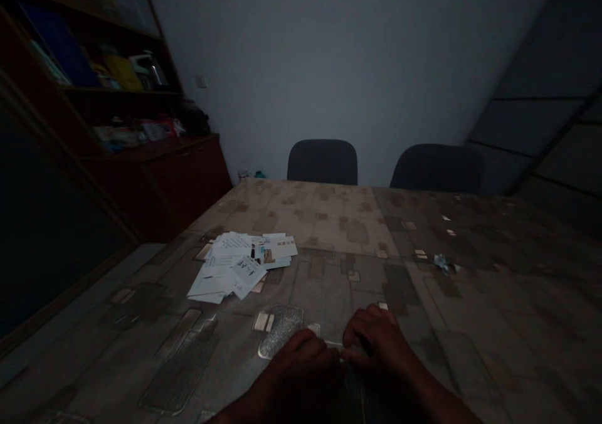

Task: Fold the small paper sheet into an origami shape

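My left hand (303, 358) and my right hand (379, 342) rest close together at the near edge of the patterned table (329, 223). Their fingertips meet over a small pale object (335, 345) on the tabletop; the room is dim and what it is cannot be made out. Both hands have curled fingers pinching at that spot. A flat glittery rectangular item (281, 328) lies just left of my left hand. A loose pile of white papers and cards (242, 263) lies further away to the left.
A small crumpled scrap (443, 262) lies on the right of the table. Two dark chairs (322, 161) (435, 167) stand at the far side. A dark red cabinet with cluttered shelves (141, 129) lines the left wall.
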`<state>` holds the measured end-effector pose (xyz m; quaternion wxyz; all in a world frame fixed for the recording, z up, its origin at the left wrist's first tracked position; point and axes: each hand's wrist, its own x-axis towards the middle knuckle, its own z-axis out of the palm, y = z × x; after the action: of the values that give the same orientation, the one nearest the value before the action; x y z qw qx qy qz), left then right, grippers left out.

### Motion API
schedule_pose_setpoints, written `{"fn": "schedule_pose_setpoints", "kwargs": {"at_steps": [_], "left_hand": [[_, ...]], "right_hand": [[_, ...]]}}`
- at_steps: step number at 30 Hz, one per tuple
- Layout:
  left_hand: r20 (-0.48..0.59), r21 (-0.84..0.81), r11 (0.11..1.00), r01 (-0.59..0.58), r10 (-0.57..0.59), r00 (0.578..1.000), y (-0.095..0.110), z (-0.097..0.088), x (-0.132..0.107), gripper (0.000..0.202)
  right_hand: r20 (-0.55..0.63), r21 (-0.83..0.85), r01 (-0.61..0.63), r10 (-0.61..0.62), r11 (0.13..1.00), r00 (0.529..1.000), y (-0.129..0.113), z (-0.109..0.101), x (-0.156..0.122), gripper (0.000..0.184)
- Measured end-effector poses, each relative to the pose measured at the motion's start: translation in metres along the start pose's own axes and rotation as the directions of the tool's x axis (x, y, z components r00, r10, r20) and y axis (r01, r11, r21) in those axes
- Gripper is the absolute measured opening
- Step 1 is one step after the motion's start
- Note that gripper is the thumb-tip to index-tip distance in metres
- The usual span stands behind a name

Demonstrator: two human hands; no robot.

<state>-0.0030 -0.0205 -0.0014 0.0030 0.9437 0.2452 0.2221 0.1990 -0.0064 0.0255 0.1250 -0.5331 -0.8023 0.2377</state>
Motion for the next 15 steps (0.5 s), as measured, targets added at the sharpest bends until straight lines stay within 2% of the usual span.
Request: {"fn": "schedule_pose_setpoints", "kwargs": {"at_steps": [4,9,15], "left_hand": [[0.014,0.027,1.0,0.009,-0.009,1.0,0.002,0.002,-0.001,0.019],[0.105,0.105,0.991,-0.082,0.071,0.992,0.004,0.003,-0.001,0.019],[0.033,0.035,0.998,-0.054,0.053,0.998,0.003,0.012,-0.009,0.02]], "right_hand": [[0.007,-0.012,-0.033,0.033,0.999,0.999,-0.001,0.002,0.0,0.012],[0.003,-0.012,-0.056,0.056,0.998,0.998,-0.006,-0.002,0.002,0.006],[-0.031,-0.045,-0.061,0.06,0.997,0.998,-0.01,-0.001,0.0,0.005]]}}
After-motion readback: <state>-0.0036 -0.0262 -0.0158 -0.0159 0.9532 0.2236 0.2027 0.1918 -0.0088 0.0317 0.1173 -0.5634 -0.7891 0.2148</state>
